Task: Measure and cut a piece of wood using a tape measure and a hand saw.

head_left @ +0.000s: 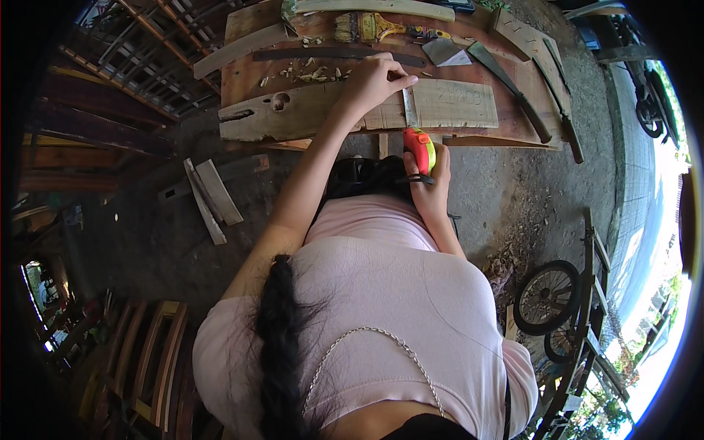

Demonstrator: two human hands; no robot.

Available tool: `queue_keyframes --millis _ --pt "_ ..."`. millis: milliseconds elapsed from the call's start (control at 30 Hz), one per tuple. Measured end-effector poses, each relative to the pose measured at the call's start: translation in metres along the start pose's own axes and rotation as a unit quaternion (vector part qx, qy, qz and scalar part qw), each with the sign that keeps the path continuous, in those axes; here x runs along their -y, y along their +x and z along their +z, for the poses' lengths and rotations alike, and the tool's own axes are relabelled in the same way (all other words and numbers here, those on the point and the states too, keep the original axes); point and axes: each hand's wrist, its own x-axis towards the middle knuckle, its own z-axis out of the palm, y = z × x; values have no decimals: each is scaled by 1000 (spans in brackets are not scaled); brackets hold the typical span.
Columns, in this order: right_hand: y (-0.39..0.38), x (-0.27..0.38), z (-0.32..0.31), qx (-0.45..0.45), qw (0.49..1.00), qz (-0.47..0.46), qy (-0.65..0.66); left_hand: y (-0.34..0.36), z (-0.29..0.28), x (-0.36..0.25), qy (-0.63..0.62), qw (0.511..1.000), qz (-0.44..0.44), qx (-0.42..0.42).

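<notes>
A red and yellow-green tape measure [420,149] is held just off the near edge of a table [242,79], its case gripped by the right hand [435,183], with the fingers wrapped around it and the thumb laid along its left side. From the case, a pale blade [409,108] is drawn out across the width of a plank [458,106]. The blade's far end is pinched by the left hand [383,79], thumb and forefinger brought together near the plank's far edge; whether the end is hooked over that edge cannot be told. The plank is laid along the table's near side, marked by a hole and a dark split toward its left end.

Beyond it, shavings [314,73] are scattered beside a dark strip [337,54], and a brush [385,28] is laid farther back. To the right, a machete [511,88] is set slantwise, its handle toward the near edge. On the floor at left, offcuts [218,192] are seen; at right, a wheel [547,297].
</notes>
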Motion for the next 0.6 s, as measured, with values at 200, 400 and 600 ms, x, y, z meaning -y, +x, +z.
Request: queue_keyframes --millis 200,400,600 --pt "0 0 0 0 1000 -2 -2 1 3 8 15 1000 16 -7" --pt "0 -2 0 3 1000 2 14 2 1 7 -17 1000 26 -6" --pt "1 -2 -1 13 1000 10 8 2 1 8 -25 999 27 -13"
